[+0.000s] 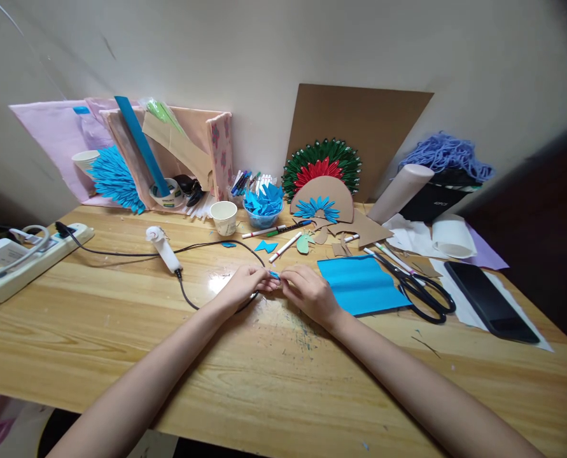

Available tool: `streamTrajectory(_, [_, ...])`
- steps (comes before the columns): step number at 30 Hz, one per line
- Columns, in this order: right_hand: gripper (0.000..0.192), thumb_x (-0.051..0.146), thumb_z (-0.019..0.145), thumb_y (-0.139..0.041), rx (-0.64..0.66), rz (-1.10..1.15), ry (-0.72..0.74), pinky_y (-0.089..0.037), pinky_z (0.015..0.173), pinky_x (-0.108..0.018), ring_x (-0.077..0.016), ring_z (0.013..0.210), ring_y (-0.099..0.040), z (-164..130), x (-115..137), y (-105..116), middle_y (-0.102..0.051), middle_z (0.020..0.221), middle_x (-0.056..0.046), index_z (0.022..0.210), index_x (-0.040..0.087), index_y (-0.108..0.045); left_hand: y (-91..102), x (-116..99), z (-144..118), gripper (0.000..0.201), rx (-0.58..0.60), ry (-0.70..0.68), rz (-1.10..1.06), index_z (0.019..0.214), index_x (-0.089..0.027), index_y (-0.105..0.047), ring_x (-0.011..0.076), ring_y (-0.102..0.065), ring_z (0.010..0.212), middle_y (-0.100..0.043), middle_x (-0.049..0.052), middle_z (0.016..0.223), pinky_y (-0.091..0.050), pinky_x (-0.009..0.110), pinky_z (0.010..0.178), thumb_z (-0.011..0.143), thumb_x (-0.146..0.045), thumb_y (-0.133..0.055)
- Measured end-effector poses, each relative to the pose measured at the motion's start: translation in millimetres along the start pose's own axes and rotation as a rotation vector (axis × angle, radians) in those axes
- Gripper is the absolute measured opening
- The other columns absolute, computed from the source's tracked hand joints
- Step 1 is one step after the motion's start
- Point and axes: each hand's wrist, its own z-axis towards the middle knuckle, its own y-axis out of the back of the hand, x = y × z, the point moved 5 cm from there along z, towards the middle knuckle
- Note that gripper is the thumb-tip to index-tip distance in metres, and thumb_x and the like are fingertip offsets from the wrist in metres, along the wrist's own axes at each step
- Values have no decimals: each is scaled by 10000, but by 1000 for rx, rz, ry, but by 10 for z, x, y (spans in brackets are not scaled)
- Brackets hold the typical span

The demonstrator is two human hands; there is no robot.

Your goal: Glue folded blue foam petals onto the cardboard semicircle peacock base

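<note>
I am pinching a small blue piece (274,275) out in front of me, near the middle of the wooden table (216,381). The thumb and fingers of my left hand (245,286) are clamped on it. My right hand (313,294) comes up to its other end with the fingers bent in; I cannot tell whether their tips grip the piece as well or are only close to it.

A black cord (116,254) runs from the power strip (35,264) on my left, loops round by my left hand and goes back to a white glue gun (163,249). Just beside my right hand a blue cloth (359,286) lies spread out, with black scissors (426,299) at its right edge. Farther right, a phone (490,302) rests on white paper.

Beyond my fingers I see a green leaf shape (305,243), a white marker (286,247) and a paper cup (223,217). Next to the cup, a clear bowl (263,221) is heaped with blue scraps (264,200). Behind these, a half-round piece of cardboard (331,191) with blue petals (317,208) stands before a green and red fan (321,168).
</note>
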Motion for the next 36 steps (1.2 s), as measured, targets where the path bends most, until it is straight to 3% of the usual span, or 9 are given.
streamTrajectory(7, [136,118,831,-480,14,10,11,-490,701,-301,-185,792,-590,-16,7,-17,-645,814,-75,885,180,-588,0,-41,-48,260,-37,21,-68,619,-87,-634,129,-614,591,-676,97,634,-478,232,631,717,-315,-557])
streamTrajectory(11, [141,132,828,-489,5,62,-18,-492,712,-316,-189,799,-590,-22,-7,-24,-647,826,-74,904,186,-595,17,-25,-32,279,-8,-11,-13,644,-83,-650,119,-595,580,-668,82,630,-458,217,606,673,-361,-652])
streamTrajectory(16, [97,197,823,-536,-29,246,-182,-495,701,-315,-181,784,-602,-27,-98,-17,-659,820,-53,885,202,-611,23,7,14,273,69,-104,52,653,-98,-670,90,-559,573,-661,46,640,-421,192,581,675,-370,-669])
streamTrajectory(21, [114,242,823,-544,-55,444,-346,-509,622,-268,-159,738,-619,-34,-189,-18,-667,807,-46,838,202,-651,6,-6,-9,264,78,-63,-14,686,-88,-681,85,-558,603,-665,53,673,-412,176,580,661,-350,-691])
streamTrajectory(31, [114,210,811,-558,-100,450,-280,-512,678,-301,-167,752,-627,-8,-141,65,-676,803,-47,785,206,-669,-36,28,-67,92,167,144,-357,745,-107,-665,45,-559,611,-638,19,690,-437,140,620,709,-192,-673])
streamTrajectory(36, [119,228,816,-552,-80,463,-331,-527,636,-281,-167,769,-623,-32,-142,31,-672,817,-48,834,207,-668,-40,-16,-64,160,185,67,-291,746,-99,-673,45,-555,614,-642,25,689,-424,144,633,706,-253,-681])
